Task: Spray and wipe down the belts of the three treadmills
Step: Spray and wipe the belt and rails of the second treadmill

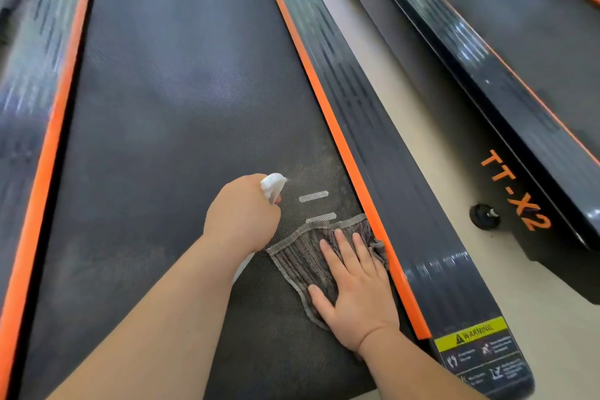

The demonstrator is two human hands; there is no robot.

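Note:
A black treadmill belt (168, 114) fills the middle of the head view, edged by orange strips. My left hand (242, 217) grips a white spray bottle (272, 185) with its nozzle pointing right; a faint mist leaves it over the belt's white dashes (314, 196). My right hand (354, 282) lies flat with straight fingers on a grey-brown ribbed cloth (298, 256), pressing it onto the belt beside the right orange strip. Most of the bottle is hidden under my left hand.
The right side rail (383, 153) is black with a yellow warning label (470, 336). A strip of beige floor (422, 127) separates it from a second treadmill (506, 81) marked TT-X2. The left side rail (29, 81) runs along the left edge.

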